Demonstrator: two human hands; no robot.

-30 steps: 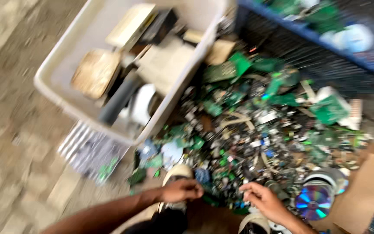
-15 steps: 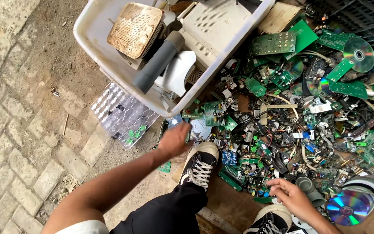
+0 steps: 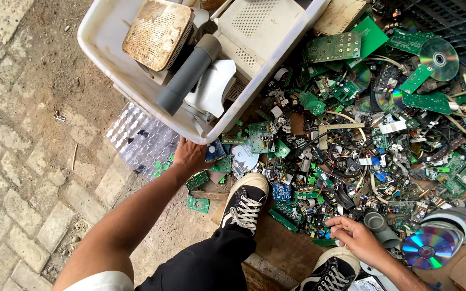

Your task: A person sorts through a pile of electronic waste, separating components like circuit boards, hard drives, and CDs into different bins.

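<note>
My left hand (image 3: 190, 156) reaches up to the near corner of a white plastic tub (image 3: 99, 43) and touches its underside or rim there; I cannot tell whether it grips. The tub holds old beige electronics casings, a grey tube and a worn flat device. My right hand (image 3: 354, 237) rests low on a heap of green circuit boards (image 3: 351, 134) and small parts, fingers curled over small pieces next to a grey plastic fitting (image 3: 377, 223). What the fingers hold is hidden. My black and white sneakers (image 3: 246, 202) stand at the edge of the heap.
A clear plastic blister tray (image 3: 138, 141) lies under the tub's corner. Shiny discs (image 3: 432, 245) lie at the right, another disc (image 3: 439, 52) at the top right. A dark crate (image 3: 449, 16) sits at the top right. Brick paving (image 3: 22, 178) covers the left.
My left hand has moved up and left from the scrap by my shoe to the tub's near corner. My right hand has stayed low on the heap. The view has tilted down and steadied.
</note>
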